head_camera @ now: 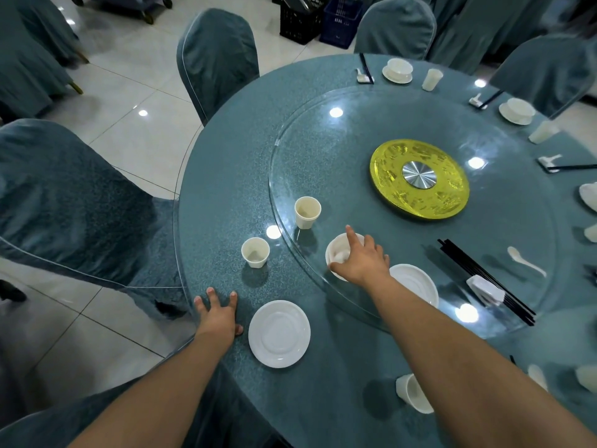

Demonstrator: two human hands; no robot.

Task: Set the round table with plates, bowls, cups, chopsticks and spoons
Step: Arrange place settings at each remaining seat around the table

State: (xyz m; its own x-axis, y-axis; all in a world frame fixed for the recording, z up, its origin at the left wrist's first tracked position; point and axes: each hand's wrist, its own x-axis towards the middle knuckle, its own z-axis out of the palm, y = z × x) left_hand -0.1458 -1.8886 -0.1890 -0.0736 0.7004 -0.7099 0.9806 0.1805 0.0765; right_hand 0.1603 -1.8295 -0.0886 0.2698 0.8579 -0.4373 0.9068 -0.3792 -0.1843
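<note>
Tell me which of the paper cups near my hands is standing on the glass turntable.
The cup just beyond the right hand, on the turntable's near-left rim. The cup nearer the left hand stands on the tablecloth, as does the third cup.

Glossy pale tiled floor (pixel 122 101) reflects ceiling lights; teal fabric-covered chairs (pixel 216 56) ring the scene; dark plastic crates (pixel 319 17) stand far.

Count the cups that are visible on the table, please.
5: cup on the glass turntable, cup beside the left hand, cup under the right forearm, two far cups. Others may be hidden at right.
</note>
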